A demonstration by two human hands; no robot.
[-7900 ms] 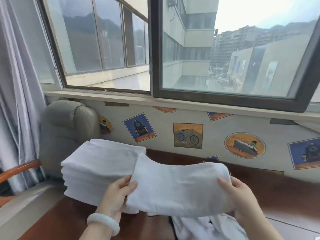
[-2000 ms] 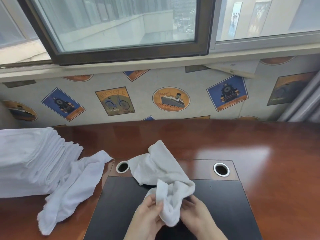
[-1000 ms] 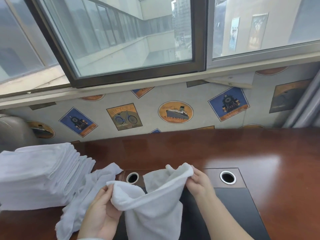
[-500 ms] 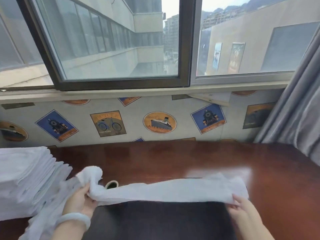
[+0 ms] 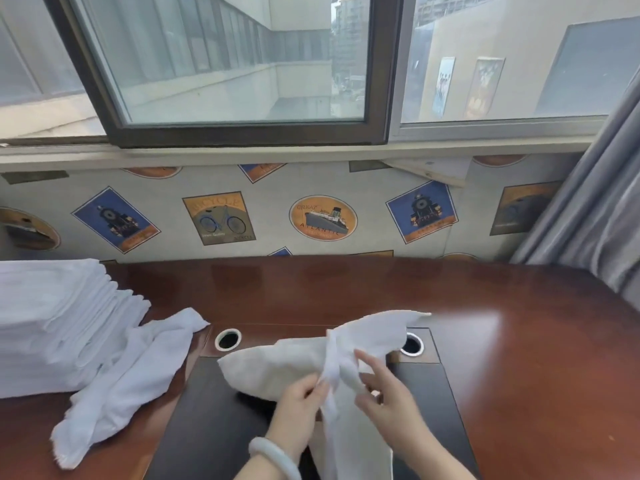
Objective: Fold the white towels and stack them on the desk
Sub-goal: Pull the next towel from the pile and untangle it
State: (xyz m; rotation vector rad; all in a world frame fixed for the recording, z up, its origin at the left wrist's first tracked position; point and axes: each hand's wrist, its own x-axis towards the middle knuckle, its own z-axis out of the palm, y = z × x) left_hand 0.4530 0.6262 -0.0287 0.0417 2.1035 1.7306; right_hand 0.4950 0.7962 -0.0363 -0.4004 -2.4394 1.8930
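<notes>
Half a second ago I held the towel (image 5: 287, 368) stretched wide between both hands; now my hands have come together and it is bunched in the middle. My left hand (image 5: 300, 408) pinches the gathered fold, fingers curled. My right hand (image 5: 386, 396) has its fingers spread loose against the cloth, gripping nothing. The towel sags over the dark pad (image 5: 207, 410) on the worktop (image 5: 519, 358). The folded stack (image 5: 52, 323) sits at the left, with a loose towel (image 5: 131, 368) against it.

L hand (image 5: 299, 407) w/ pale bangle (image 5: 273, 455) pinching bunched middle of white towel (image 5: 277, 365), above dark inlay (image 5: 214, 420), R hand (image 5: 388, 396) fingers spread against same towel, folded stack (image 5: 52, 323) at desk (image 5: 519, 358) left, loose towel (image 5: 128, 372) touching it
</notes>
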